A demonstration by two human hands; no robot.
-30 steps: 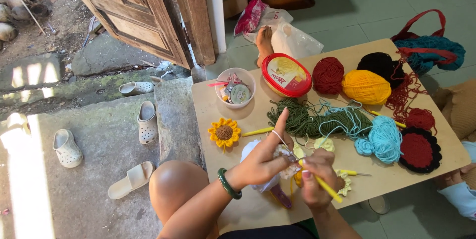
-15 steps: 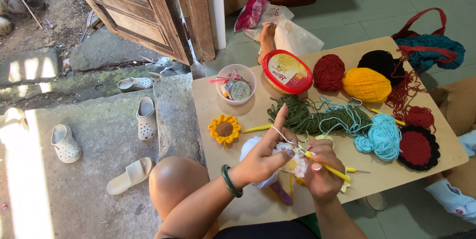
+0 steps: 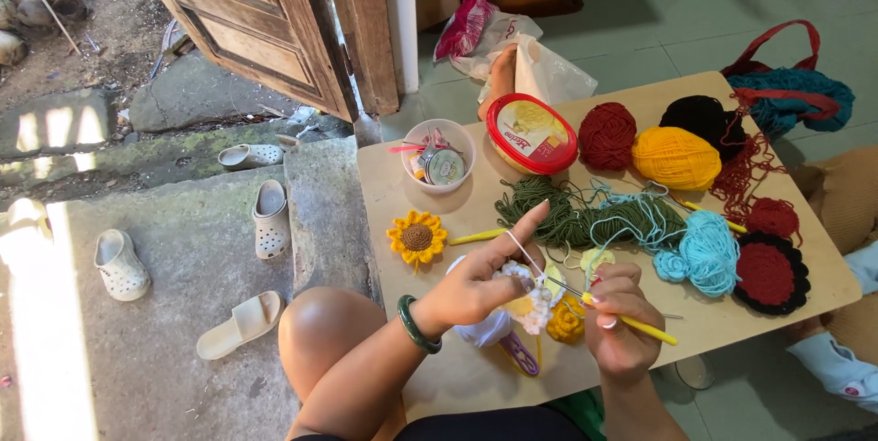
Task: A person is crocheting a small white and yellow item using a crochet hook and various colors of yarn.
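My left hand (image 3: 480,284), with a green bangle on the wrist, pinches a small white and yellow crochet piece (image 3: 533,301); white yarn runs over its raised forefinger. My right hand (image 3: 617,317) grips a yellow crochet hook (image 3: 640,327) whose tip points into that piece. Both hands hover over the near part of a low wooden table (image 3: 476,377). A white yarn ball (image 3: 483,329) lies under my left hand. A finished crochet sunflower (image 3: 416,237) rests on the table to the left of my hands.
Tangled green yarn (image 3: 567,212), light blue yarn (image 3: 704,249), yellow (image 3: 675,157), dark red (image 3: 606,134) and black (image 3: 704,118) balls fill the table's far side. A red-lidded tub (image 3: 530,133) and clear cup (image 3: 439,155) stand at the back. Sandals (image 3: 240,324) lie on the step left.
The hands have stayed over the same spot; the right hand has worked the hook in toward the piece, and the left forefinger still holds the yarn up.
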